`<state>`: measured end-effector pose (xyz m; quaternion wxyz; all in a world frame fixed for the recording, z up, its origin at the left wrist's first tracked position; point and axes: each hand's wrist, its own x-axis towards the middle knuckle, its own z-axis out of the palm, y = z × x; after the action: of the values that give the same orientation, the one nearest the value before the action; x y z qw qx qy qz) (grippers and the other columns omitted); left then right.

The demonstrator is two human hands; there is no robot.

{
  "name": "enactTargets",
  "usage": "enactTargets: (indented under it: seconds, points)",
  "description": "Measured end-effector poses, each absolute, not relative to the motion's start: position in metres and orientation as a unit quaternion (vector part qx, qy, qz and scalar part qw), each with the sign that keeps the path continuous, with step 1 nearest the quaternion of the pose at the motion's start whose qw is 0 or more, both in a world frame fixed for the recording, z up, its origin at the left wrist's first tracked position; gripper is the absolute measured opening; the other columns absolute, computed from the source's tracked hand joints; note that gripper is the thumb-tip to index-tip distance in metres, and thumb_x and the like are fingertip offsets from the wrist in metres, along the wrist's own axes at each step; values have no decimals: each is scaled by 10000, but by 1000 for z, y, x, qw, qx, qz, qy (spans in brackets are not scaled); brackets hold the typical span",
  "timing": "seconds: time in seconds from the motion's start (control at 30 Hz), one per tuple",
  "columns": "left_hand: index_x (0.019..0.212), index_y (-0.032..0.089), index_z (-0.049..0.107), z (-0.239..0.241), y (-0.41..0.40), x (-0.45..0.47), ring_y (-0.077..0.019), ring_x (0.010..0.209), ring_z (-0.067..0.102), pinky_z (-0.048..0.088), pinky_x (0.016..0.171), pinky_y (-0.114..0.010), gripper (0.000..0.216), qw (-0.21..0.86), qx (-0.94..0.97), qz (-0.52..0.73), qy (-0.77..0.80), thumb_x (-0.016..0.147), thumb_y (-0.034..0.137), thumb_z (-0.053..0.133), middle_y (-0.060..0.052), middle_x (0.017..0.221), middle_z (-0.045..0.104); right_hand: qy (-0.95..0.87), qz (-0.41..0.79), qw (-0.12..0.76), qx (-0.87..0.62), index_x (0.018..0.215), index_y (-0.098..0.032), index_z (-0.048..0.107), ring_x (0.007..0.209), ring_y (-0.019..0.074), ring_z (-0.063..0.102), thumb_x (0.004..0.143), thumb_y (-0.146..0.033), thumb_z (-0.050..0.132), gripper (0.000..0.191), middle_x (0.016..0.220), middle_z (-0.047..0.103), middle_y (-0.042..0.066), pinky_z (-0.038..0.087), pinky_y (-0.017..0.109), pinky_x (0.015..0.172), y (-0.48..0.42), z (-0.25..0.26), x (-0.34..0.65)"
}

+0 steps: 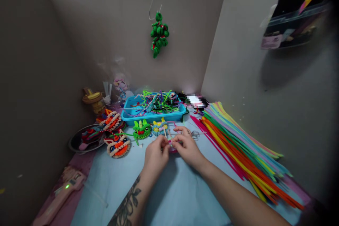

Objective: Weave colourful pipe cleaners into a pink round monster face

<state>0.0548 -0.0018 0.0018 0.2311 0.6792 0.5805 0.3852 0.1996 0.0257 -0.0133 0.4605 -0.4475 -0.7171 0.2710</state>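
Observation:
My left hand [156, 155] and my right hand [186, 146] meet at the middle of the light blue table cover [169, 197]. Both have their fingers pinched on a small pink pipe-cleaner piece [173, 144] held between them, just above the cover. A green pipe-cleaner figure [141, 129] and a blue and yellow one [159, 127] lie right behind my hands. An orange and white figure [118, 147] lies to the left of my left hand.
A blue tray [132, 118] of mixed pipe-cleaner scraps stands behind. A long fan of coloured pipe cleaners [243, 148] lies along the right. Small scissors [195, 134], a metal bowl [76, 144], a pink glue gun [59, 194] and a hanging green figure [159, 35] are around. Grey partition walls enclose the desk.

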Motion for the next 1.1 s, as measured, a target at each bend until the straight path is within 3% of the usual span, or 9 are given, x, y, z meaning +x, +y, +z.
enactTargets:
  seconds: [0.1,0.2,0.3,0.47,0.63,0.83,1.1]
  points:
    - [756,206,519,-1,1,52,-138,606,537,370,587,-234,48,279,665,410,559,755,161,536,31,644,580,-702,299,461,-454,641,-196,607,1067,249,496,778,-208,554,148,1075,494,83,466,347,785,29,-15,203]
    - [887,197,540,-2,7,42,-142,696,571,429,617,-234,192,352,622,457,530,714,224,619,-6,837,632,-672,313,480,-470,651,-198,599,1014,239,522,778,-279,564,154,1032,500,75,434,368,862,36,-18,208]
    - [935,178,562,-2,13,33,-162,789,568,445,626,-239,372,353,584,488,545,608,248,726,-51,984,628,-640,344,504,-467,651,-197,592,1020,244,529,777,-355,572,204,1029,502,78,391,390,937,43,-23,212]
    - [953,159,670,-6,17,31,-221,874,596,459,643,-277,307,361,580,452,574,671,280,672,-103,1022,669,-629,418,492,-434,666,-197,599,1103,251,509,772,-455,600,279,1104,504,89,357,390,982,45,-25,214]
    - [777,150,716,-14,21,32,-232,927,615,460,823,-325,165,360,623,466,514,726,261,605,-107,928,691,-606,462,481,-433,654,-193,604,1183,272,468,740,-537,621,355,1158,522,105,361,391,978,41,-22,212]
    - [754,166,681,-13,18,34,-197,773,620,465,721,-287,150,378,612,447,531,767,238,551,-46,778,686,-618,465,467,-428,701,-198,624,1223,266,447,756,-524,621,331,1214,512,117,336,399,997,41,-20,212]
    - [841,223,736,-5,10,34,-207,830,576,417,806,-333,185,218,703,437,516,811,180,559,-36,781,705,-602,477,465,-441,652,-195,625,1214,280,451,702,-434,683,251,1178,528,107,361,393,961,42,-19,211]
